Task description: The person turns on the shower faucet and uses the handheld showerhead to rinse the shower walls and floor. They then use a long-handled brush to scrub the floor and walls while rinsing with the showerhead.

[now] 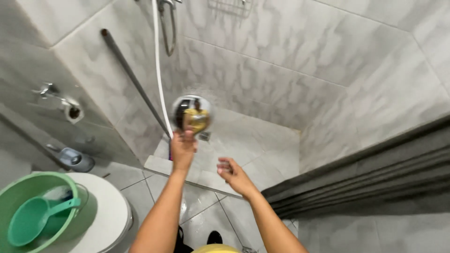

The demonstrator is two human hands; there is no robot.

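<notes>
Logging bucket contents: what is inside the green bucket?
A green dipper lies inside the green bucket, handle toward the rim. The bottom beneath the dipper is hidden.

Grey marbled tile walls (290, 42), pale tiled floor (253, 140), dark curtain (375, 178)

round chrome shower head (191, 114) on a white hose (158, 65), held up, spraying toward the tiled wall.

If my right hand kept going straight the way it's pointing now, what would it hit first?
The right hand is empty, fingers loosely curled, pointing up-left toward the chrome shower head held in the left hand. It would likely meet that left hand or the shower head first, though depth is hard to judge.
</notes>
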